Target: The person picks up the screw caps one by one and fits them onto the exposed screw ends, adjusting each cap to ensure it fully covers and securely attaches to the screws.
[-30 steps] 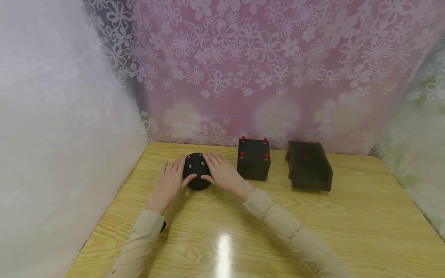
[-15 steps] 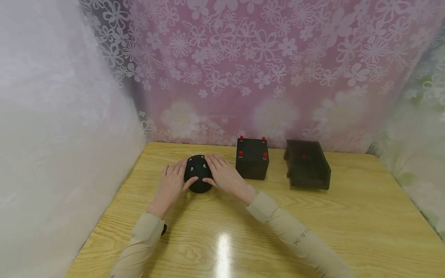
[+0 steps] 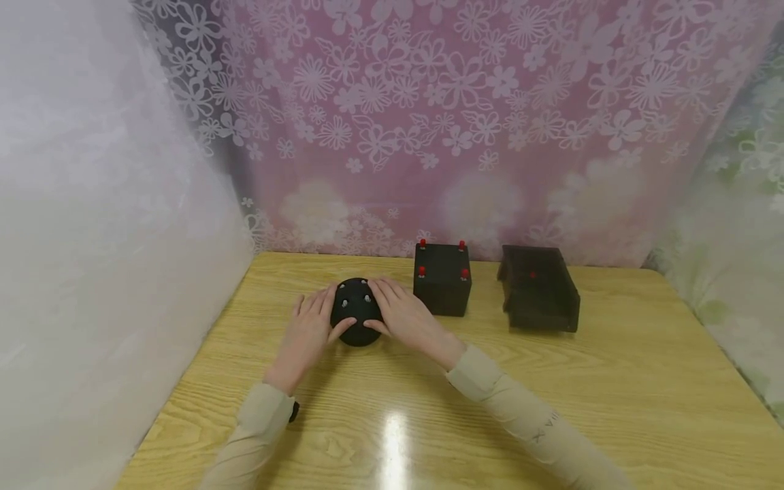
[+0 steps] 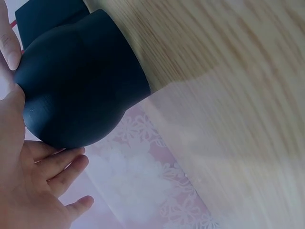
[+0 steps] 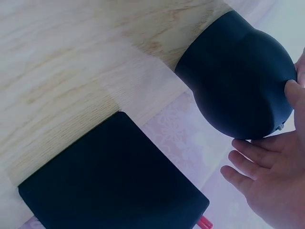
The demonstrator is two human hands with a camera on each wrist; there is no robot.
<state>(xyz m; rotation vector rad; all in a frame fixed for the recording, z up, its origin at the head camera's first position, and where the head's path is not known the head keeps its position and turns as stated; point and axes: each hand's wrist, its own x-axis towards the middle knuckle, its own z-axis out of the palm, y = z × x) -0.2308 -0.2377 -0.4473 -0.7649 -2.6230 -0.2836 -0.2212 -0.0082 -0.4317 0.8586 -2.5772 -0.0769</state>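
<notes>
A black dome [image 3: 358, 333] on a narrower round base stands on the wooden table in the head view, with several small metal studs on its top. My left hand [image 3: 304, 331] cups its left side, thumb on the front and fingers along the flank. On the opposite side my right hand [image 3: 412, 321] holds it likewise, the two thumbs close together. In the left wrist view the smooth side of the dome [image 4: 71, 90] meets the fingertips, with the outer fingers spread. The right wrist view shows one metal stud [image 5: 280, 126] beside the right fingers.
Right of the dome sits a black box [image 3: 442, 282] with red-tipped studs on top. Farther right lies an open black tray-like holder [image 3: 542, 299] with a red spot inside. A floral curtain [image 3: 392, 136] hangs behind the wooden table [image 3: 490, 408], and a pale sheet [image 3: 110, 238] hangs at left.
Both hands have shifted the dome a little to the right and toward me, closer to the black box. The box and the holder stay where they were on the table.
</notes>
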